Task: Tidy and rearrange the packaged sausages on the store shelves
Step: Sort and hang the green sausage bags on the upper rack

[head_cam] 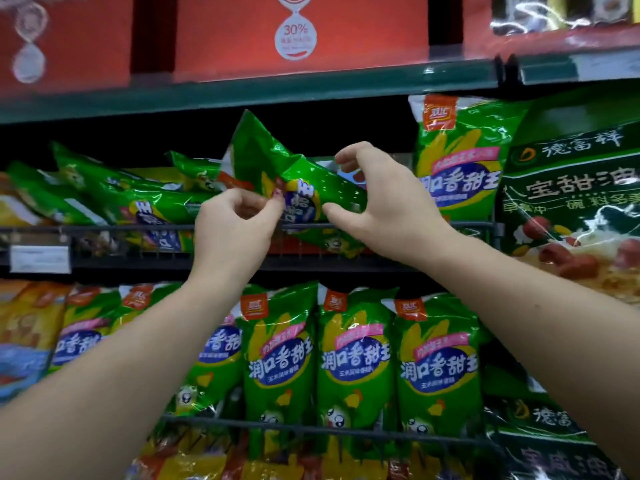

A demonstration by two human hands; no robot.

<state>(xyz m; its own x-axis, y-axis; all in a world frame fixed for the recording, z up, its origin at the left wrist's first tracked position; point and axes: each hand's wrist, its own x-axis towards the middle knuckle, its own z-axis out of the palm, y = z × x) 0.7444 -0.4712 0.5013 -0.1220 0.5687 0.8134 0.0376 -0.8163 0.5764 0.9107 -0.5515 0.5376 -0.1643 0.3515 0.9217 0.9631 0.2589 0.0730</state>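
Left hand [235,223]: thumb and fingertips pinch the lower left edge of the green sausage pack [263,157], a tight pinch with little gap.

Right hand [384,202]: wide C-shape around the pack's right end. Thumb [334,212] lies against the pack's lower edge and the fingers curl over near its upper edge. We can't tell whether they actually clamp it.

The pack is on the middle shelf, lifted and tilted, left corner pointing up toward the shelf edge [242,90] above. Its film is creased in the middle. The lower part sits just behind the wire rail [104,228].

Left of it we see more green packs [114,192] lying flat and overlapping, slumped against the rail. Right of it, one upright pack [460,161] of the same brand stands face-out, just beside the right hand.

Far right are dark green bags [571,188] of a different product, stacked across both shelf levels. A white price tag [40,258] is clipped to the rail at far left, its text unreadable.

On the lower shelf, a row of packs [353,358] stands upright, face-out and side by side. Yellow packs [24,323] are at its left end.

The top shelf holds red boxes [301,29], one with "30%" printed on it.
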